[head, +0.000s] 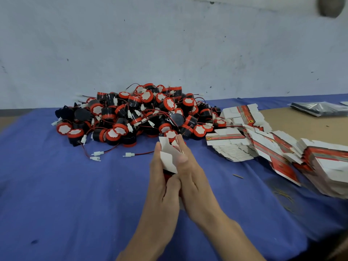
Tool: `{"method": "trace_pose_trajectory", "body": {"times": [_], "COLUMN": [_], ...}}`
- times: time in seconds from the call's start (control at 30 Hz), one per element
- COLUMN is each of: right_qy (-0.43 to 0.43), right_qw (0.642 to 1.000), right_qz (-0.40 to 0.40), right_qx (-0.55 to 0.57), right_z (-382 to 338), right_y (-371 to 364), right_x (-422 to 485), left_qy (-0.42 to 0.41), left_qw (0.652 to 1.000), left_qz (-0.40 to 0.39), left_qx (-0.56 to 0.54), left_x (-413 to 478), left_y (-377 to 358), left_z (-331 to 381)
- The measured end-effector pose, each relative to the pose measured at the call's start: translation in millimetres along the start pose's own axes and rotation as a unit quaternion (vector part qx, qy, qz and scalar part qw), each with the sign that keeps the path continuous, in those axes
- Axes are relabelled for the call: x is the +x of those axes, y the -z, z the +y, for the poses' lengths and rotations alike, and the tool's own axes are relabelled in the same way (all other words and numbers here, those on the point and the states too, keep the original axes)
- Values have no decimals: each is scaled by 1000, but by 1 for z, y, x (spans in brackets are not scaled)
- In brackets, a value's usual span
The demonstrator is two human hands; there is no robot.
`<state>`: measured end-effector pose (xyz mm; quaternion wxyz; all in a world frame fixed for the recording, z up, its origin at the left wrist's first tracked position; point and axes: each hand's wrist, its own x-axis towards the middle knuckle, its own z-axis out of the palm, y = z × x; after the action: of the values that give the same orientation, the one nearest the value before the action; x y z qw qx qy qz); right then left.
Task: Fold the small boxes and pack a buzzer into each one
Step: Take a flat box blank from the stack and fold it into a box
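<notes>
A small white and red box is held between both my hands above the blue cloth, its white flaps standing open at the top. My left hand grips its left side and my right hand grips the right side, thumb pressed on a flap. Most of the box is hidden by my fingers. Behind it lies a big heap of black and red buzzers with red wires and white plugs. Flat unfolded boxes lie fanned out in stacks on the right.
Blue cloth covers the table up to a pale wall. Loose white plugs on wires lie left of my hands. A brown board and a grey plastic packet sit at the back right.
</notes>
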<state>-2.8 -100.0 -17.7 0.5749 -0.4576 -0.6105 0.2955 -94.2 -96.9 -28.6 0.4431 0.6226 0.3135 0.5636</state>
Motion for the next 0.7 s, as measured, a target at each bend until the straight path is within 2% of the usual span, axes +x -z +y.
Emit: {"method": "trace_pose_trajectory", "body": {"times": [0.13, 0.23, 0.37, 0.53, 0.7], "right_qy": [23, 55, 80, 78, 66], "right_qw": [999, 993, 987, 992, 993], "right_qz": [17, 62, 111, 96, 96], "right_qx": [-42, -81, -79, -23, -10], "right_z": [3, 3, 0, -6, -6], "right_y": [1, 4, 7, 7, 1], "right_x": [2, 5, 6, 5, 0], "left_qy": [-1, -3, -4, 16, 31], "left_qw": [1000, 1000, 1000, 1000, 999], "left_qz": [-9, -6, 15, 8, 42], "left_qx": [-21, -27, -12, -22, -14], "left_x": [1, 0, -3, -1, -1], "left_y": [1, 1, 0, 3, 5], "left_z": [-2, 4, 14, 18, 20]}}
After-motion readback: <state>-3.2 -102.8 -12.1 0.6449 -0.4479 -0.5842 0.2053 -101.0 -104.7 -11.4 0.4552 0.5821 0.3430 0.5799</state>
